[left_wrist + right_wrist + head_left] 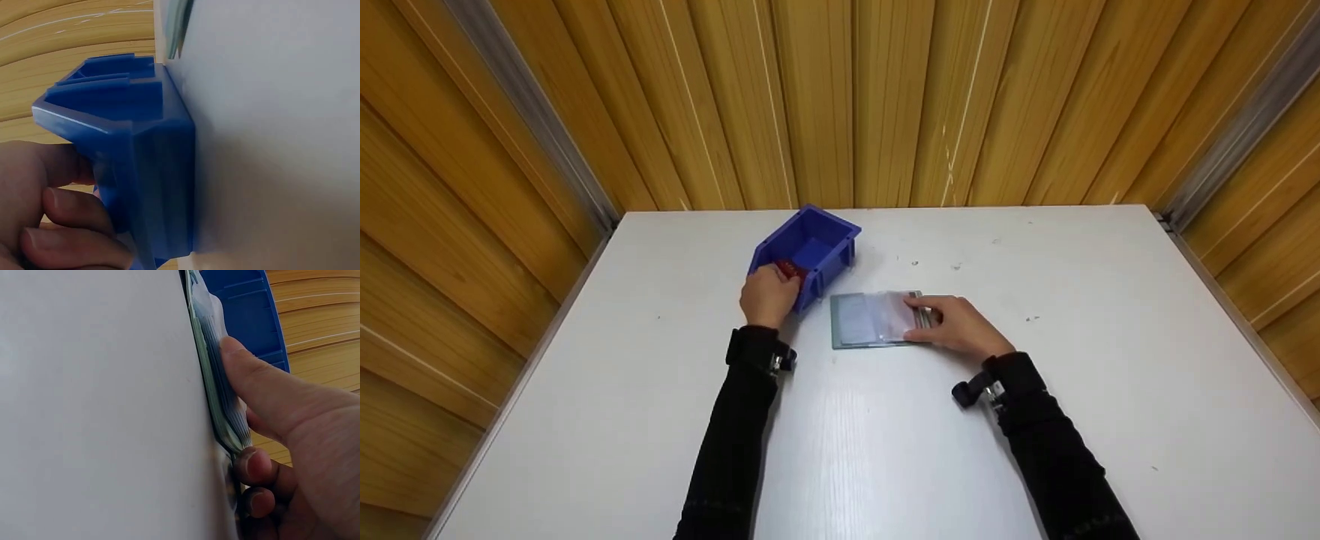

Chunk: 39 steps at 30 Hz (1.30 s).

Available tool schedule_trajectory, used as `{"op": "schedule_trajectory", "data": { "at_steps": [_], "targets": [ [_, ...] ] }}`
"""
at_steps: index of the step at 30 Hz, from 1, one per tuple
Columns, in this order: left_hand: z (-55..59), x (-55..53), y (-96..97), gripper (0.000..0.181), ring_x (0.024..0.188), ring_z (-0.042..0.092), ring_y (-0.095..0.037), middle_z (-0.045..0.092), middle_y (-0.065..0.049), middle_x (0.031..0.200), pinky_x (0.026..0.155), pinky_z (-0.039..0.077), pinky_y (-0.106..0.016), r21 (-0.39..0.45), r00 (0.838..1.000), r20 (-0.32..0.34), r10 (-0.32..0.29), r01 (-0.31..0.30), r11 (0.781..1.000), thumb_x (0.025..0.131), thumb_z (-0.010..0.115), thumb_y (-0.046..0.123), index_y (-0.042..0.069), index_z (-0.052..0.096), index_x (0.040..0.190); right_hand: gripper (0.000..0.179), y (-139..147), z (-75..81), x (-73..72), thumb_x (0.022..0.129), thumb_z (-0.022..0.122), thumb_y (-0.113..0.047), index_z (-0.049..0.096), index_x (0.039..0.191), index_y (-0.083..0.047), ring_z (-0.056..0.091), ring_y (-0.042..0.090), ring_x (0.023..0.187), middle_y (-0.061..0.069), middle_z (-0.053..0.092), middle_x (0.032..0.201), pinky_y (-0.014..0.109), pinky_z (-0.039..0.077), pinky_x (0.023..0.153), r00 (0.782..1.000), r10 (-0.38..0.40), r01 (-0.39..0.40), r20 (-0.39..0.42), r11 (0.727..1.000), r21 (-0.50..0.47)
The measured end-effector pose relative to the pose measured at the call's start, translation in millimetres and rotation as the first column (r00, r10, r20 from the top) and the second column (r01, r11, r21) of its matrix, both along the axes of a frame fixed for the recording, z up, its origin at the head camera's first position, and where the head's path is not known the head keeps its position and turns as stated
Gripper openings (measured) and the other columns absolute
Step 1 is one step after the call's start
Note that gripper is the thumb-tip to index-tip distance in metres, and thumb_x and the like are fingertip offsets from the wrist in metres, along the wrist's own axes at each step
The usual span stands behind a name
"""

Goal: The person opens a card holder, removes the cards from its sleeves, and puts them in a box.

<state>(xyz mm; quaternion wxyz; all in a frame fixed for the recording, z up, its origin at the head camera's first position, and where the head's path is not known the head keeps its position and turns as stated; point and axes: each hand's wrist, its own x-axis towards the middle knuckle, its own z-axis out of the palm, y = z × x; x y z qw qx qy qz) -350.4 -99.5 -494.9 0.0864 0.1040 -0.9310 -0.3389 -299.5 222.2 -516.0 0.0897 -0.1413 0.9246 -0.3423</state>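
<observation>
A blue plastic bin point(840, 262) stands on the table, and my left hand point(767, 298) reaches over its low front end. Inside it, my left fingers pinch a small dark red card-like piece point(790, 270), mostly hidden by the hand and the bin wall. In the left wrist view, curled fingers point(73, 211) lie against the bin's front. To the right, a green-backed card holder point(835, 322) lies spread open with clear plastic sleeves point(859, 319). My right hand point(956, 326) grips its right edge, thumb point(236, 360) on the stacked sleeves, fingertips at the lower corner.
The white table point(1080, 360) spreads out around both hands. Behind it rises a wood-patterned corrugated wall point(885, 105), with similar panels along both sides. The bin stands just behind the card holder's left end.
</observation>
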Motion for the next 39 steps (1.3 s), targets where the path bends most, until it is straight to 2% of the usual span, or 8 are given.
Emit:
{"op": "schedule_trajectory", "data": {
  "at_steps": [9, 15, 26, 30, 34, 36, 37, 39],
  "targets": [
    [1.2, -0.7, 3.0, 0.025, 0.086, 0.071, -0.035, 0.073, -0.014, 0.088, 0.075, 0.056, -0.051, -0.022, 1.000, -0.010, 0.024, -0.025, 0.999, 0.090, 0.075, 0.028, 0.006, 0.067, 0.082, 0.070, 0, 1.1, -0.8, 0.085, 0.085, -0.043, 0.059, 0.147, -0.027, 0.045, 0.019, 0.084, 0.002, 0.045, 0.087, 0.034, 0.035, 0.075, 1.000, 0.000, 0.000, -0.004, 1.000, 0.000],
    [0.8, -0.9, 3.2, 0.024, 0.089, 0.072, -0.037, 0.074, -0.017, 0.093, 0.077, 0.056, -0.052, -0.022, 1.000, -0.018, 0.017, -0.017, 1.000, 0.090, 0.076, 0.025, 0.003, 0.069, 0.089, 0.069, 0, 0.9, -1.3, 0.085, 0.085, -0.042, 0.059, 0.147, -0.027, 0.045, 0.020, 0.085, 0.002, 0.046, 0.088, 0.035, 0.035, 0.077, 1.000, -0.003, 0.003, 0.004, 1.000, 0.001],
    [-2.7, -2.0, 1.6, 0.012, 0.095, 0.072, -0.041, 0.075, -0.019, 0.096, 0.082, 0.056, -0.054, 0.011, 0.999, -0.054, 0.002, -0.002, 1.000, 0.086, 0.072, 0.012, 0.001, 0.070, 0.092, 0.069, 3, 0.5, -1.6, 0.084, 0.086, -0.043, 0.060, 0.146, -0.026, 0.043, 0.017, 0.074, 0.000, 0.048, 0.080, 0.030, 0.034, 0.067, 1.000, -0.002, 0.003, 0.018, 0.999, -0.032],
    [1.8, -1.2, -2.6, 0.012, 0.093, 0.071, -0.039, 0.074, -0.018, 0.094, 0.082, 0.056, -0.052, 0.043, 0.998, -0.058, -0.026, 0.028, 0.999, 0.088, 0.071, 0.013, 0.002, 0.069, 0.089, 0.069, 0, 0.5, -1.2, 0.084, 0.085, -0.043, 0.059, 0.147, -0.027, 0.046, 0.019, 0.083, 0.003, 0.054, 0.091, 0.033, 0.037, 0.075, 1.000, -0.005, 0.005, 0.018, 0.999, -0.033],
    [14.9, 1.8, -7.0, 0.023, 0.076, 0.066, -0.031, 0.066, -0.010, 0.077, 0.069, 0.050, -0.042, 0.083, 0.992, -0.121, -0.046, 0.056, 0.995, 0.095, 0.070, 0.020, 0.008, 0.061, 0.078, 0.069, -1, -0.1, -0.7, 0.085, 0.085, -0.042, 0.060, 0.147, -0.027, 0.048, 0.021, 0.090, 0.007, 0.059, 0.103, 0.035, 0.037, 0.079, 1.000, -0.008, 0.008, 0.018, 0.999, -0.039],
    [23.5, 3.9, -5.1, 0.028, 0.068, 0.060, -0.025, 0.059, -0.004, 0.070, 0.064, 0.042, -0.036, 0.114, 0.981, -0.180, -0.072, 0.094, 0.989, 0.098, 0.069, 0.022, 0.011, 0.056, 0.075, 0.069, -1, -0.2, -0.8, 0.084, 0.085, -0.043, 0.060, 0.146, -0.027, 0.048, 0.020, 0.091, 0.007, 0.061, 0.106, 0.034, 0.038, 0.080, 1.000, -0.010, 0.010, 0.013, 0.999, -0.037],
    [27.5, 5.1, -3.0, 0.029, 0.066, 0.057, -0.022, 0.055, -0.001, 0.068, 0.063, 0.039, -0.034, 0.122, 0.973, -0.211, -0.096, 0.124, 0.985, 0.098, 0.068, 0.022, 0.012, 0.055, 0.075, 0.069, -1, -0.1, -0.8, 0.084, 0.085, -0.043, 0.060, 0.146, -0.027, 0.048, 0.020, 0.089, 0.007, 0.059, 0.102, 0.034, 0.037, 0.078, 1.000, -0.010, 0.011, 0.014, 0.999, -0.034],
    [34.7, 8.6, 3.1, 0.028, 0.064, 0.052, -0.017, 0.052, 0.002, 0.067, 0.063, 0.036, -0.031, 0.132, 0.950, -0.261, -0.172, 0.211, 0.968, 0.099, 0.069, 0.022, 0.012, 0.057, 0.076, 0.069, 0, 0.3, -0.7, 0.084, 0.085, -0.043, 0.060, 0.146, -0.027, 0.048, 0.021, 0.089, 0.008, 0.058, 0.101, 0.035, 0.037, 0.079, 1.000, -0.010, 0.010, 0.013, 1.000, -0.028]
  ]
}}
